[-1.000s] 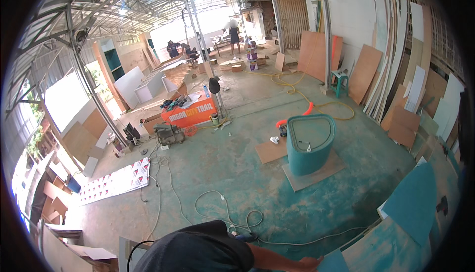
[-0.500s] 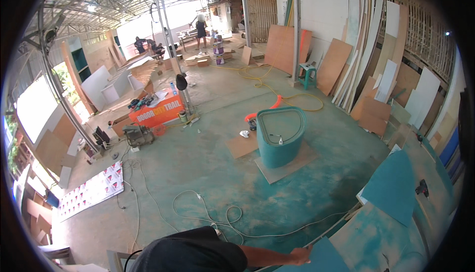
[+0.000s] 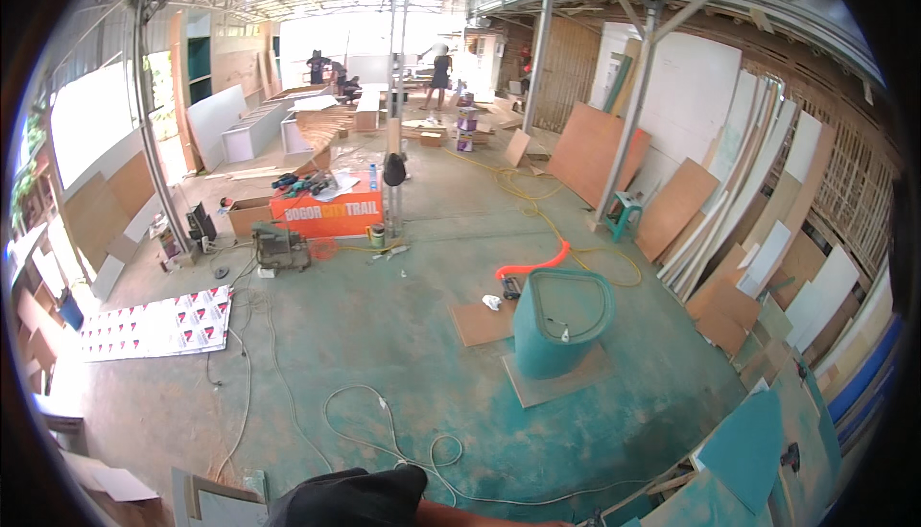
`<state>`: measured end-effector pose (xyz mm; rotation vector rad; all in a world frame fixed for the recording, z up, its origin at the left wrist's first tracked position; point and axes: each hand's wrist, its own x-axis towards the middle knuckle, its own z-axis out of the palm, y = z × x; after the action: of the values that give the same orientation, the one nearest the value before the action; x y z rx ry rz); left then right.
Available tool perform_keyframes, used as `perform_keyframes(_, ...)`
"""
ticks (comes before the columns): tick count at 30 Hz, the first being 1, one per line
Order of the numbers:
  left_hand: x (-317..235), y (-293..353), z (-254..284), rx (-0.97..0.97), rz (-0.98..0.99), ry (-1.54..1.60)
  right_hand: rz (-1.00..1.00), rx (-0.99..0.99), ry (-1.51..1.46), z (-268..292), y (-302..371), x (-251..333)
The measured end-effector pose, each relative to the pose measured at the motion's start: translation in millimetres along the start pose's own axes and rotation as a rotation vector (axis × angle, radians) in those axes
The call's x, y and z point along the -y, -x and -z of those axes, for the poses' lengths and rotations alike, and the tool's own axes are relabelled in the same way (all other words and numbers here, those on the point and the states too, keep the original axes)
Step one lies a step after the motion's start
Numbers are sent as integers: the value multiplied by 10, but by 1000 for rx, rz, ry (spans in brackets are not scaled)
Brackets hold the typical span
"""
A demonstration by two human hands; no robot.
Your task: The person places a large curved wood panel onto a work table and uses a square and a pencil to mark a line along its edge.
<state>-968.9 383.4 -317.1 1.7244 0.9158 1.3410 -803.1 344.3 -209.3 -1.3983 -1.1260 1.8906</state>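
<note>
My left forearm (image 3: 470,517) reaches right along the lower edge from a black sleeve (image 3: 350,500). The hand at its end is almost wholly cut off by the frame, so its fingers and anything in them are hidden. Nearest to it, at the lower right, are teal-dusted boards, with a teal sheet (image 3: 744,448) lying on top. A dark hand tool (image 3: 791,457) rests farther right on these boards. My right hand does not show.
A teal rounded drum-like stand (image 3: 554,340) sits on a board mid-floor. A white cable (image 3: 398,445) loops across the floor. Panels (image 3: 676,210) lean along the right wall. An orange box (image 3: 331,212) stands beside a post. People (image 3: 439,74) are at the back.
The view has tilted up and swung left. My left hand, a closed fist over the teal board half a second ago, has dropped almost out of the picture at the lower edge.
</note>
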Motion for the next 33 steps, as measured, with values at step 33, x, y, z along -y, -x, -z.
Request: perform_keyframes(33, -2766, 2198, 2684, -1104, 625, 289, 566, -574, 1027, 281, 223, -1138)
